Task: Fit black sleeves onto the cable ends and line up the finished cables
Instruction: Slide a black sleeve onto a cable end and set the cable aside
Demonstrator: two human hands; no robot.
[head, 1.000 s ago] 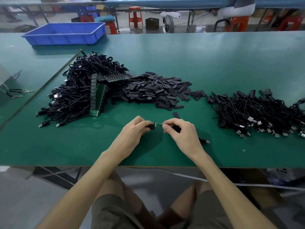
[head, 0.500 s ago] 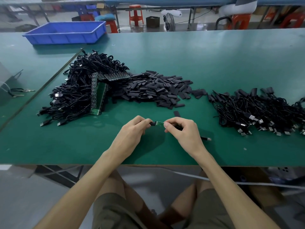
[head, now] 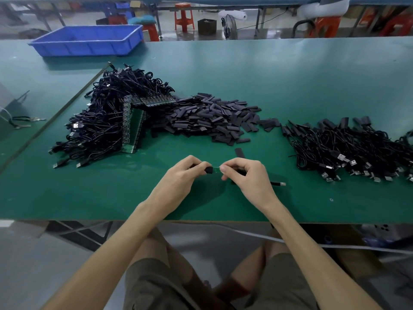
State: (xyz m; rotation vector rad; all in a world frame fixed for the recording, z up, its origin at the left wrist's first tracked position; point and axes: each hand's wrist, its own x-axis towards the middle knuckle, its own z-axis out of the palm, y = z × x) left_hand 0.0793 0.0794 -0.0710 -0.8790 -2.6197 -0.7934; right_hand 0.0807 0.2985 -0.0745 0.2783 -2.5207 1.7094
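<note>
My left hand [head: 183,175] pinches a black sleeve [head: 209,170] just above the green table. My right hand [head: 245,175] pinches a cable end with a small green board [head: 216,168] that points into the sleeve. The cable's USB plug [head: 280,184] sticks out to the right of my right hand. A heap of loose black sleeves [head: 210,119] lies behind my hands. A big pile of unsleeved cables [head: 107,121] is at the left. Sleeved cables [head: 348,144] lie in a row at the right.
A green circuit-board panel [head: 134,128] leans against the left cable pile. One loose sleeve [head: 239,152] lies just behind my right hand. A blue plastic bin [head: 89,40] stands at the far left. The table's front edge [head: 201,220] runs just below my wrists.
The sleeve and the cable end have come slightly closer together; both hands stay in nearly the same place.
</note>
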